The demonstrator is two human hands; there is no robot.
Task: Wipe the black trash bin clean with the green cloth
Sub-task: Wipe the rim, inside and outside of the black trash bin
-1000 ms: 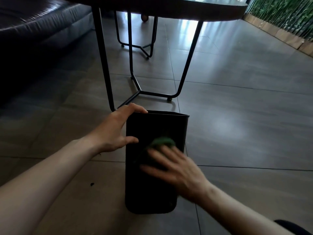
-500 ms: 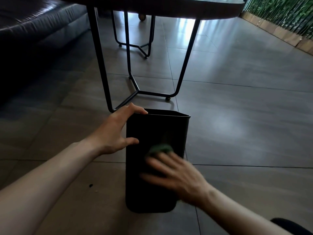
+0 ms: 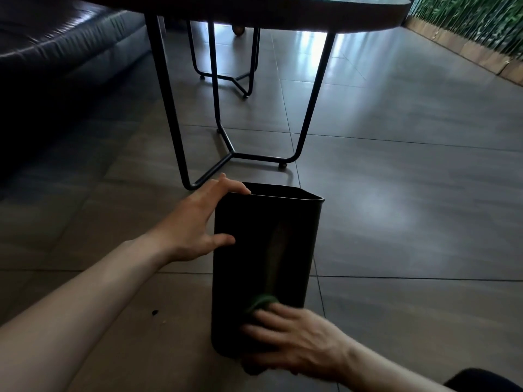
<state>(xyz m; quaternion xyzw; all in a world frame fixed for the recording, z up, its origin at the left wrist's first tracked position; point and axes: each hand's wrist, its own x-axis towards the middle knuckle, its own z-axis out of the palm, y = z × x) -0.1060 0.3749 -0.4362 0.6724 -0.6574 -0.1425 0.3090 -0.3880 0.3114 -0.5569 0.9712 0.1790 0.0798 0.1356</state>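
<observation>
The black trash bin stands upright on the tiled floor in front of me, its open top facing up. My left hand grips its left upper edge, fingers over the rim and thumb on the near wall. My right hand presses the green cloth flat against the bin's near wall, low down by the base. Only a small bunched part of the cloth shows above my fingers; the rest is hidden under the palm.
A dark table on thin black metal legs stands just behind the bin. A dark leather sofa fills the left. A green plant wall with a wooden border runs along the far right. Small crumbs lie on the floor.
My right hand has slid the green cloth down the bin's near wall, from about mid-height to near the base. The left hand has kept its grip on the rim.
</observation>
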